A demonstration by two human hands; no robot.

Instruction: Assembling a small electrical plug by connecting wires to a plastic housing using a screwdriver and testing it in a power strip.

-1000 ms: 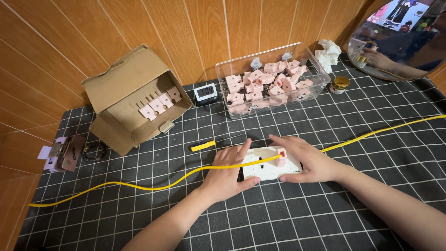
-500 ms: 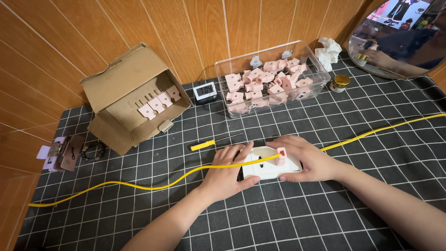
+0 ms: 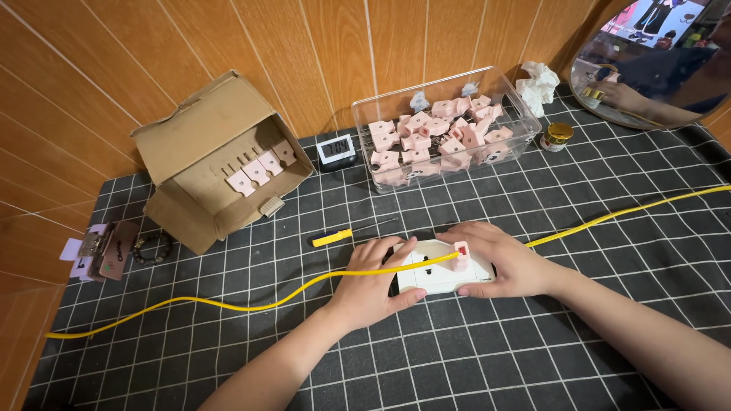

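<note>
Resting near the middle of the tabletop (image 3: 609,228), a white socket block (image 3: 443,268) with a small red switch lies between both hands. The left hand (image 3: 373,285) lies flat against the block's left end, its fingers spread and loosely curved over the yellow cable (image 3: 251,304), not clenched. The right hand (image 3: 499,259) covers the block's right end, fingers curled around its far edge and thumb on the near side, so it grips the block. The cable runs from the tabletop's left edge, passes under the left hand, crosses the top of the block, and goes on behind the right hand toward the right edge. Just beyond the hands lies a yellow-handled screwdriver (image 3: 350,234). Toward the back edge stand an open cardboard box (image 3: 213,160) with pale pink pieces inside, a small digital clock (image 3: 336,150), and a clear plastic tub (image 3: 445,133) full of pink parts. A small jar (image 3: 557,136) sits right of the tub.
</note>
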